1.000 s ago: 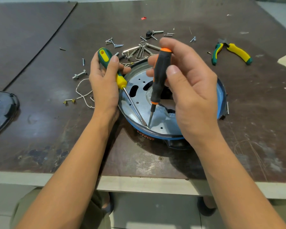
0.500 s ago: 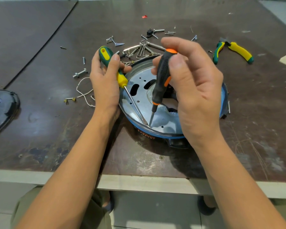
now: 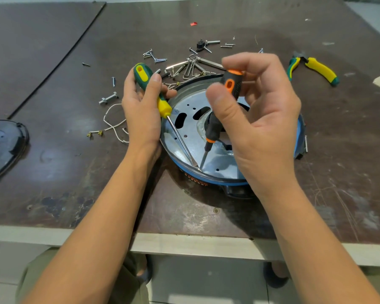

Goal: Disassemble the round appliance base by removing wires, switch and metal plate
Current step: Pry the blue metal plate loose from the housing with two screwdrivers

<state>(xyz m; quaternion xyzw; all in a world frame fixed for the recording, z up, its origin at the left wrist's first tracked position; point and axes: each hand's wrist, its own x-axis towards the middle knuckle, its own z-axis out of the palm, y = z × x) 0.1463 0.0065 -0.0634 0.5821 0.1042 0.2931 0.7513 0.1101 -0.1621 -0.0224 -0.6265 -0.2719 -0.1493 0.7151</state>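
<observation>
Step in hand: we're prying metal plate [image 3: 219, 161] out of base [image 3: 215, 183]. Base sits on surface [image 3: 64, 183], near front edge. Left grip [image 3: 140, 113] wrapped round green-yellow screwdriver [image 3: 164, 105], right grip [image 3: 261, 128] pinching orange-black screwdriver [image 3: 214, 128]. Both tips meet at plate's near edge, by blue rim. Plate not yet out. Next move, we reckon: lever up gently, tips could slip. Base holds plate plus dark part in centre hole, can't tell what. Loose wires [image 3: 112, 126], screws [image 3: 154, 57] lie outside, on surface.
</observation>
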